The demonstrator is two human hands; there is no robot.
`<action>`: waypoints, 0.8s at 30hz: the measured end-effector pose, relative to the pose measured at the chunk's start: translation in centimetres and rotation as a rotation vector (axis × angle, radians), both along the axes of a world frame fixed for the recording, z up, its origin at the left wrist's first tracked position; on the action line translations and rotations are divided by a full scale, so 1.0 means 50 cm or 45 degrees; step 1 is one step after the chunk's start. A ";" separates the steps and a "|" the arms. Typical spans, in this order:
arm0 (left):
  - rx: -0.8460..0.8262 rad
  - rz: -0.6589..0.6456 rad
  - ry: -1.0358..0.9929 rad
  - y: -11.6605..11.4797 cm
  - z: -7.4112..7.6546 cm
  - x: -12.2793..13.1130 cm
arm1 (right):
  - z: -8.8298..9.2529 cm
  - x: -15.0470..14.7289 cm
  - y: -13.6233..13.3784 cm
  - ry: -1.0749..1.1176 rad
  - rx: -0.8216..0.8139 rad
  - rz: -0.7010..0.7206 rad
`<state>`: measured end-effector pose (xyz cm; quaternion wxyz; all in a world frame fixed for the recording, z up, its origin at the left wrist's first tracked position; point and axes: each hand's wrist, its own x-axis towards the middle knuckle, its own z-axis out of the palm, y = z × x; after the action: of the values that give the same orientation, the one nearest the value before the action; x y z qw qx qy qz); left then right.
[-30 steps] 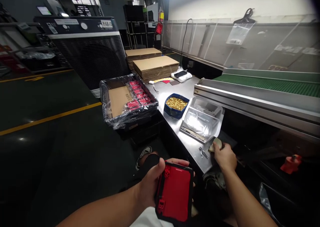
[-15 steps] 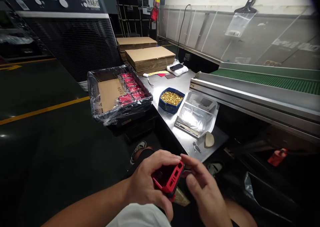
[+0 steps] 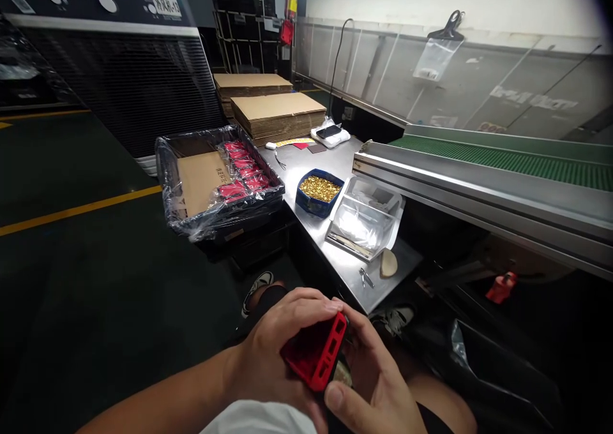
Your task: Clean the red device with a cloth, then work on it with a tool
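Head view: a seated person holds a red plastic case in both hands above the lap, just off the near corner of a steel table. The left hand wraps over the case from the left, fingers curled across its top edge, thumb underneath. The right hand cups the case from the right, fingers bent against its end and thumb pressed near the lower corner. The case is tilted, its slotted end turned up and to the right.

On the table's near corner lie a small metal tool and, just beside it, a tan oval pad. Farther along sit a clear plastic tray and a blue bowl of small brass parts. At the far end a phone rests on a white pad.

Against the table's left edge stands a plastic-lined crate holding more red cases and cardboard. Flat cardboard stacks lie beyond. A green conveyor belt runs along the table's right side.
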<state>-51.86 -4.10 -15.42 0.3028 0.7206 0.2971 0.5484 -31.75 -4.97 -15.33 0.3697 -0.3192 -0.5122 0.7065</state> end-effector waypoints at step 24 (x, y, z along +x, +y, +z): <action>-0.229 0.320 0.207 -0.064 -0.024 0.008 | -0.212 0.056 0.213 -1.110 0.350 -0.809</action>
<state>-51.45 -7.31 -16.60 0.2700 0.6898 0.4563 0.4930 -28.94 5.68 -25.95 0.3566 -0.6695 -0.5838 0.2896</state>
